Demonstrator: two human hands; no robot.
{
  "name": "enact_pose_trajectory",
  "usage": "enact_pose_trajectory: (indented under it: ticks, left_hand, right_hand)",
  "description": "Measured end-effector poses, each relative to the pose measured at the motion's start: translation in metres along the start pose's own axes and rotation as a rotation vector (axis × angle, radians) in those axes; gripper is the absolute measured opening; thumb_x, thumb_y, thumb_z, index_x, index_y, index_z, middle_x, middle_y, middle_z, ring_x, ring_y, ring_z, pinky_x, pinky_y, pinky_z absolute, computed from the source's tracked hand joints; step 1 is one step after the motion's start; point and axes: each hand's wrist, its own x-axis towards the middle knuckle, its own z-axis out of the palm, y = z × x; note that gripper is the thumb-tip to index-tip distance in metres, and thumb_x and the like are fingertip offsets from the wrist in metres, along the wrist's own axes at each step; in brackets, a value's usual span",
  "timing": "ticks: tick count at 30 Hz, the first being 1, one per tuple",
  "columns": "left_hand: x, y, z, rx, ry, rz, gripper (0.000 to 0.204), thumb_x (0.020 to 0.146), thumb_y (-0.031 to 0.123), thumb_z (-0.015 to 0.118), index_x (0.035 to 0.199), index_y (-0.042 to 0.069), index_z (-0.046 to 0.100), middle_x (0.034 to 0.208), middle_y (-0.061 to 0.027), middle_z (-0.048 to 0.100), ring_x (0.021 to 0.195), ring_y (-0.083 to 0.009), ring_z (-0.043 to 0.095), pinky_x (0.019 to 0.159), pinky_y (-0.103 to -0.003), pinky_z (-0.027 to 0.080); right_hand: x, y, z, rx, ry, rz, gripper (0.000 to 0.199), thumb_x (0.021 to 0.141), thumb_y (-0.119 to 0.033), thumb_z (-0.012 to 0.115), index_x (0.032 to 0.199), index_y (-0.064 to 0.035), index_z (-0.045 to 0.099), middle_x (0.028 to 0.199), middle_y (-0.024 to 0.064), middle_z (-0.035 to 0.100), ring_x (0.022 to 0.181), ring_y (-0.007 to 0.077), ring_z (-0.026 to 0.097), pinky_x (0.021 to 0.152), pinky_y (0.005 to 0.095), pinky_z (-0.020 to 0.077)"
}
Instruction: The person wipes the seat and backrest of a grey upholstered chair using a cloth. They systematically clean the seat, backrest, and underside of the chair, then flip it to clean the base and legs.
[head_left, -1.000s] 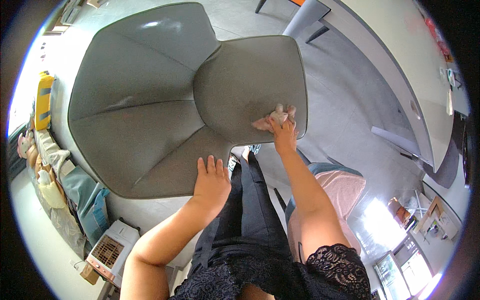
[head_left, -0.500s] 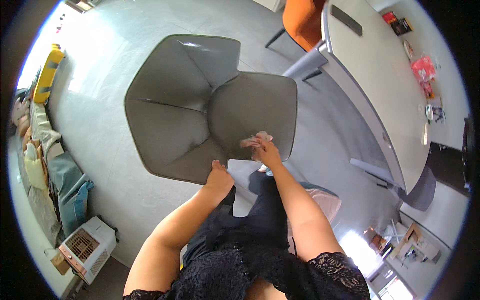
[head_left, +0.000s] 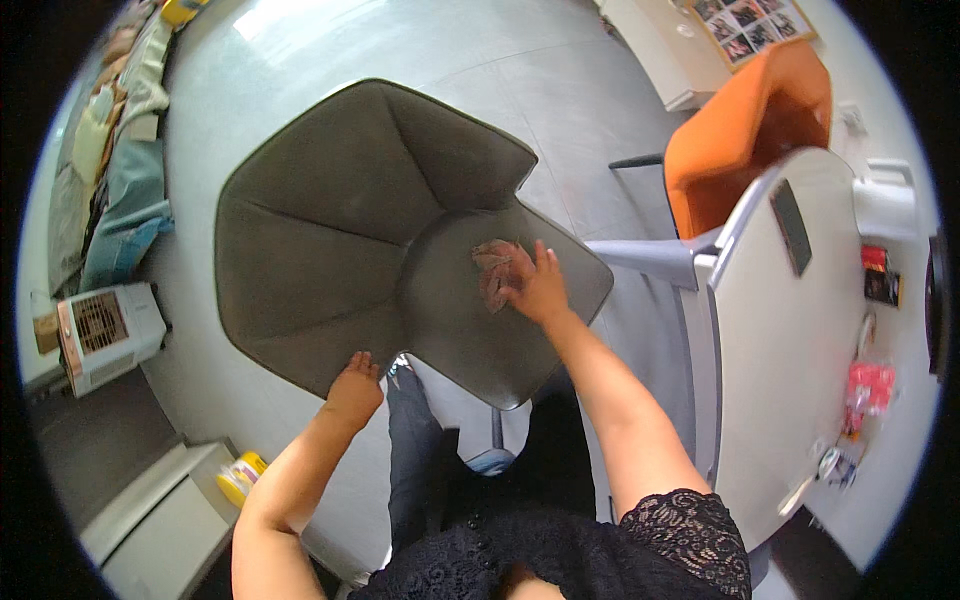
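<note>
A grey-brown padded chair [head_left: 315, 235] with a wide, panelled backrest and a rounded seat fills the middle of the view. My left hand [head_left: 355, 392] grips the near edge of its side, fingertips over the rim and thumb hidden. On the seat, my right hand [head_left: 541, 290] presses a crumpled, thin, pinkish cloth [head_left: 497, 268] against the surface. Its fingers are partly spread, and some of the cloth sticks out beyond them on the left.
At right stands a pale table [head_left: 790, 370] with a dark phone-like slab [head_left: 790, 228] on it. An orange chair [head_left: 715, 140] is behind it. To the left are a white air cooler [head_left: 112, 335], piled fabrics [head_left: 128, 215] and a yellow-and-white tub [head_left: 241, 477].
The view has swung right, and the chair appears turned clockwise. My right hand and the cloth have moved from the seat's near edge to its middle. My left hand stays at the chair's side.
</note>
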Motion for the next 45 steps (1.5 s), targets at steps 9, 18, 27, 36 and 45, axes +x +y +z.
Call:
enact_pose_trajectory:
  ticks: [9, 18, 27, 36, 45]
  left_hand:
    - [0.139, 0.121, 0.010, -0.674, 0.311, -0.392, 0.066, 0.083, 0.032, 0.069, 0.140, 0.009, 0.045, 0.152, -0.0162, 0.032, 0.141, -0.0354, 0.028, 0.114, -0.057, 0.022]
    - [0.179, 0.187, 0.095, -0.618, 0.394, -0.534, 0.094, 0.070, 0.042, 0.079, 0.146, 0.009, 0.036, 0.156, -0.0159, 0.023, 0.144, -0.0366, 0.019, 0.109, -0.068, 0.016]
    - [0.183, 0.232, 0.140, -0.519, 0.534, -0.771, 0.085, 0.075, 0.050, 0.072, 0.144, 0.012, 0.041, 0.156, -0.0143, 0.024, 0.143, -0.0360, 0.022, 0.104, -0.072, 0.020]
    - [0.185, 0.218, 0.130, -0.658, 0.415, -0.698, 0.085, 0.083, 0.054, 0.063, 0.150, 0.015, 0.030, 0.159, -0.0102, 0.020, 0.147, -0.0319, 0.015, 0.108, -0.070, 0.016]
    - [0.187, 0.219, 0.140, -0.700, 0.508, -0.708, 0.086, 0.078, 0.049, 0.069, 0.148, 0.013, 0.035, 0.158, -0.0115, 0.023, 0.146, -0.0349, 0.019, 0.110, -0.067, 0.015]
  right_hand:
    - [0.028, 0.062, 0.062, -0.476, 0.198, -0.580, 0.048, 0.082, -0.035, 0.066, 0.129, -0.0322, 0.055, 0.154, 0.0106, 0.026, 0.134, 0.0370, 0.032, 0.097, 0.0604, 0.0370]
    - [0.077, 0.066, 0.099, -0.320, 0.722, -0.492, 0.036, 0.087, -0.018, 0.059, 0.123, -0.0145, 0.060, 0.128, 0.0128, 0.056, 0.107, 0.0360, 0.056, 0.082, 0.0450, 0.0490]
    - [-0.124, 0.076, 0.129, -0.233, 0.111, -1.145, 0.030, 0.087, -0.021, 0.058, 0.116, -0.0185, 0.065, 0.134, 0.0050, 0.055, 0.115, 0.0370, 0.056, 0.089, 0.0472, 0.0490]
    - [-0.031, 0.054, 0.155, -0.256, 0.452, -0.559, 0.030, 0.089, -0.020, 0.054, 0.116, -0.0257, 0.066, 0.138, 0.0037, 0.054, 0.120, 0.0330, 0.052, 0.092, 0.0490, 0.0449]
    - [0.058, -0.007, 0.130, -0.419, 0.435, -0.785, 0.042, 0.087, -0.013, 0.056, 0.128, -0.0237, 0.055, 0.130, 0.0072, 0.057, 0.107, 0.0343, 0.059, 0.084, 0.0467, 0.0503]
